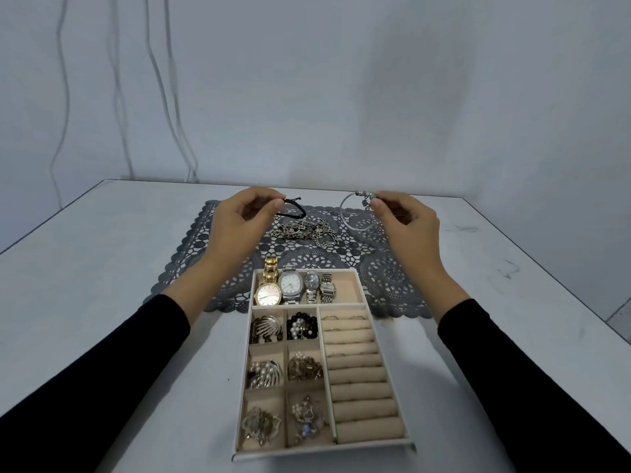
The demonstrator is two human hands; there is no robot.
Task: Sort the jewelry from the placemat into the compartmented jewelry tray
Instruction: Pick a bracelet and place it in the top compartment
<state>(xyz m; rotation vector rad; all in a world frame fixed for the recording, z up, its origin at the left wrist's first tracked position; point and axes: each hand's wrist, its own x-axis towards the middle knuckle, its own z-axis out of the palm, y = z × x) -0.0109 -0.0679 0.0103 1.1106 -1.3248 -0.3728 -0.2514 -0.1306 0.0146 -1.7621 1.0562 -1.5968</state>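
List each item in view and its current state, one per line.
Left hand: pinches black cord bracelet, raised above placemat.
Right hand: pinches silver bangle, raised.
Chains: lying tangled on placemat.
Jewelry tray: every small compartment filled; four watches at the far end.

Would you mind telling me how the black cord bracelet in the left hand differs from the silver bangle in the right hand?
The black cord bracelet is dark and droops in a loose loop; the silver bangle is shiny and keeps a round hoop. The bangle carries small charms; the cord bracelet shows none. Both are pinched at fingertips above the placemat.
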